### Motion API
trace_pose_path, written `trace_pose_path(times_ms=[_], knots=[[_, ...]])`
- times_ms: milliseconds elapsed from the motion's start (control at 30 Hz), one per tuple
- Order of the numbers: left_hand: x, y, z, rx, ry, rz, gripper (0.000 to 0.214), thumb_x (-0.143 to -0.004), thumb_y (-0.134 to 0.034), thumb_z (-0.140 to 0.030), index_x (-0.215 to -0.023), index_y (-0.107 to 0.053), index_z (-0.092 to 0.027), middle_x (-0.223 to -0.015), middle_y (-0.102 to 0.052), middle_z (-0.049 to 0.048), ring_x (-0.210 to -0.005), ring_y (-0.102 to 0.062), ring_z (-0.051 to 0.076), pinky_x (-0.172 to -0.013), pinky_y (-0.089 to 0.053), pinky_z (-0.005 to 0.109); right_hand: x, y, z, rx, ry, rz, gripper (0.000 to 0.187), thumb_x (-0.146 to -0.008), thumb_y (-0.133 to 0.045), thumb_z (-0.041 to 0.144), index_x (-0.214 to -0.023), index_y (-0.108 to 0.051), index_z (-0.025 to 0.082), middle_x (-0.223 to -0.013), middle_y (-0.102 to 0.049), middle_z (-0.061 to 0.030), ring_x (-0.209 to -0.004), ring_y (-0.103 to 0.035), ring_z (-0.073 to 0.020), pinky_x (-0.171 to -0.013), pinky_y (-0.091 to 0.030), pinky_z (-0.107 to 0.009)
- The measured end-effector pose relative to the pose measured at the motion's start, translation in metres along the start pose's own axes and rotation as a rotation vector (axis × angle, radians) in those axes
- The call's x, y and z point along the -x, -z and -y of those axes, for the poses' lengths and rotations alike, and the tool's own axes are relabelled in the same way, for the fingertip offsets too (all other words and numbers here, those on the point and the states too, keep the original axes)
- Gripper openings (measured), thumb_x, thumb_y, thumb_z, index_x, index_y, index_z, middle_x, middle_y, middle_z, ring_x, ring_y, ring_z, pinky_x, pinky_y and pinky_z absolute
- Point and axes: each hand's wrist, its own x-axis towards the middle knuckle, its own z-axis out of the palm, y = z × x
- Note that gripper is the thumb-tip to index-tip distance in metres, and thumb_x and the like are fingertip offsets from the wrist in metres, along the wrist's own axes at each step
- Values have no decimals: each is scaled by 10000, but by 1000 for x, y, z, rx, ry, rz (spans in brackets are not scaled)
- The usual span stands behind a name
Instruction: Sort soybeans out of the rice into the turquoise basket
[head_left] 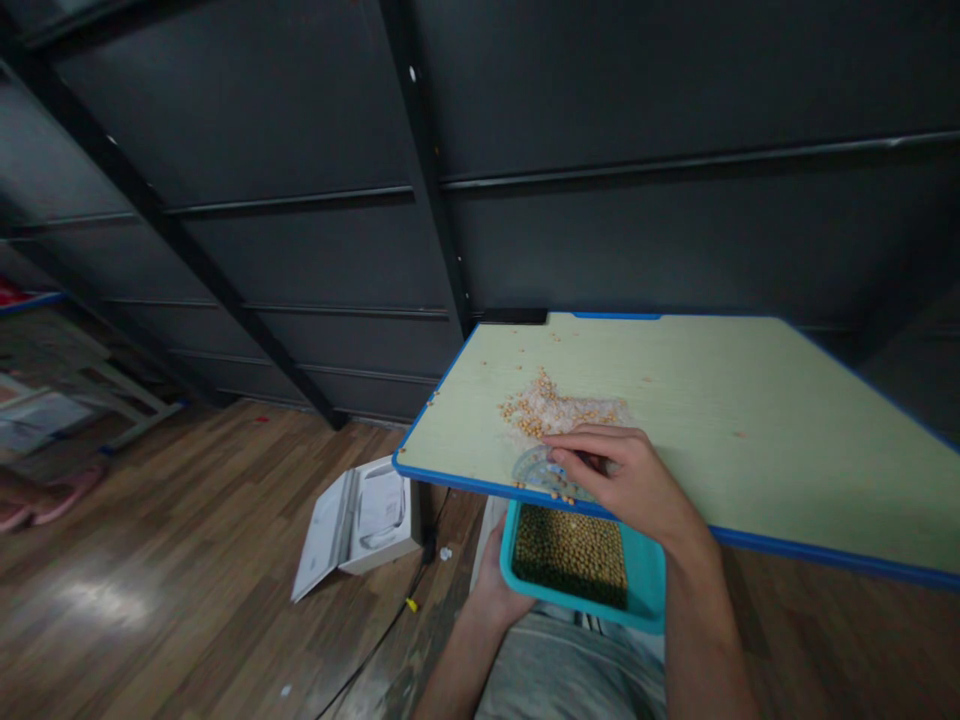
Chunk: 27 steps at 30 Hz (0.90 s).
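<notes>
I've L hand (496, 575) gripping teal tub (646, 578) w/ beans (581, 550), 5 o'clock; R hand (619, 468) pinching clear protractor (534, 465), tub's 11 o'clock.

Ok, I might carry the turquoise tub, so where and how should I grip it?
Probably grip the tub by its left and right rims, coming from the near side: the tabletop hides its far rim, the left hand holds its left side, and level handling suits the loose beans.
</notes>
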Motion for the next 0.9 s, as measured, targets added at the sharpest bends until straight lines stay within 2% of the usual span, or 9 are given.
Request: trace_pose_path(times_ms=[233,467,633,900], knots=[[2,-9,-1,-7,15,2,377,-921,-523,-392,-1162,-719,-178,-1160,-740,103,-1162,-629,293,-1089,-369,435,0,0,2,-8,-6,17,222,-905,-627,198,-1057,-768,278,-981,-775,6,-848,-705,-150,-755,-544,-297],[0,0,-1,-24,17,21,430,-927,-496,-415,-1235,-677,-176,-1206,-720,107,-1162,-628,295,-1074,-379,429,1,1,2,0,-2,24,224,-909,-623,196,-1064,-767,269,-1005,-774,-5,-881,-708,-158,-782,-547,-302],[-1,-1,-1,-27,-1,18,432,-926,-501,-415,-1250,-669,-185,-1217,-716,104,-1173,-623,297,-1073,-383,431,0,0,2,-4,3,14,221,-907,-624,202,-1061,-767,273,-988,-776,-3,-855,-709,-158,-770,-550,-308],[0,-7,-1,-32,-5,-7,393,-896,-535,-357,-1199,-697,-167,-1110,-756,105,-1178,-622,301,-1095,-368,446,-2,-3,2,-1,10,-3,243,-914,-610,195,-1086,-758,280,-1007,-770,-6,-876,-701,-159,-804,-544,-318]])
